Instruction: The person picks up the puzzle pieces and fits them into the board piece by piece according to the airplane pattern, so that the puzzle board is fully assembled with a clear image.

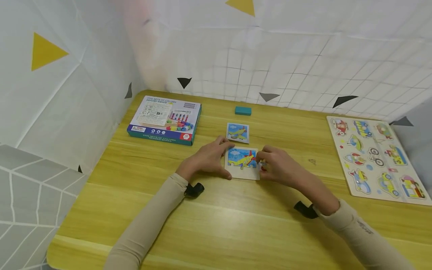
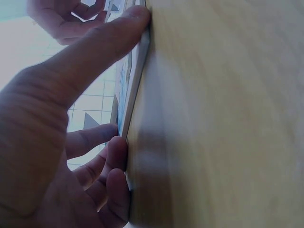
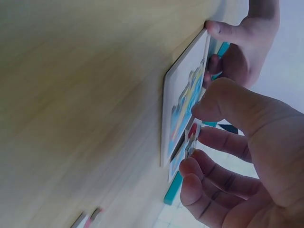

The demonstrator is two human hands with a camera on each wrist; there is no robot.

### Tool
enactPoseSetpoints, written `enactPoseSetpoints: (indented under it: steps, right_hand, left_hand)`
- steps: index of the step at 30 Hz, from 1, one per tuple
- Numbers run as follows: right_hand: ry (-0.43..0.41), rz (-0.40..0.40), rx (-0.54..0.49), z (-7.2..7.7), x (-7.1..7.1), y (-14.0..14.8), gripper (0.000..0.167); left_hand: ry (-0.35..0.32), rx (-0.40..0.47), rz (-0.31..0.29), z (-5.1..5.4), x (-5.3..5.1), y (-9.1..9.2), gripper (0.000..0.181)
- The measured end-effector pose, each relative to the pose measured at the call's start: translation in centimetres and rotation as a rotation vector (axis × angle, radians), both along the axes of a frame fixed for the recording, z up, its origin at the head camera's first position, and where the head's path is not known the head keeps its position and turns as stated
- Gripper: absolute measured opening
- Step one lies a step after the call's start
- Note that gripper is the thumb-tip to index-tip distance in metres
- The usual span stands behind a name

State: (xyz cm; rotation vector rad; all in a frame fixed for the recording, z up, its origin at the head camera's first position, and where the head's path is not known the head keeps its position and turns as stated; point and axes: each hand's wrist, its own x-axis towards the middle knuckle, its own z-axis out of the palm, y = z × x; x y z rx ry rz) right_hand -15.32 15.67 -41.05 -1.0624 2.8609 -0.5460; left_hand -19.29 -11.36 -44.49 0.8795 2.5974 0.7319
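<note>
A jigsaw puzzle board (image 1: 242,173) lies on the table, its upper part filled with a yellow airplane on blue sky and its lower part bare. My left hand (image 1: 209,157) holds the board's left side, thumb at the near corner and fingers at the far one. At the board's right edge, my right hand (image 1: 280,165) pinches a small puzzle piece (image 3: 192,134) with red on it between thumb and fingers. Fingers partly cover that piece in the head view. Just beyond the board sits a picture card (image 1: 237,132) showing a similar airplane.
A boxed bead set (image 1: 162,120) lies at the back left of the wooden table (image 1: 229,225). Behind the card is a teal block (image 1: 243,110). A larger vehicle puzzle board (image 1: 368,157) occupies the right side. A patterned white cloth wall (image 1: 216,48) borders the back.
</note>
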Motion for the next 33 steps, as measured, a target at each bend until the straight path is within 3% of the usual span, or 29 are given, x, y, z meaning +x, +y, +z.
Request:
enactPoseSetpoints:
  steps: [20, 33]
  right_hand:
    - [-0.066, 0.047, -0.029, 0.0, -0.1, -3.3, 0.024]
    - [-0.035, 0.109, -0.032, -0.6, -0.4, -5.2, 0.021]
  left_hand:
    - [-0.019, 0.010, -0.018, -0.1, -0.1, -0.1, 0.107]
    - [-0.002, 0.004, -0.019, 0.1, 0.0, -0.2, 0.106]
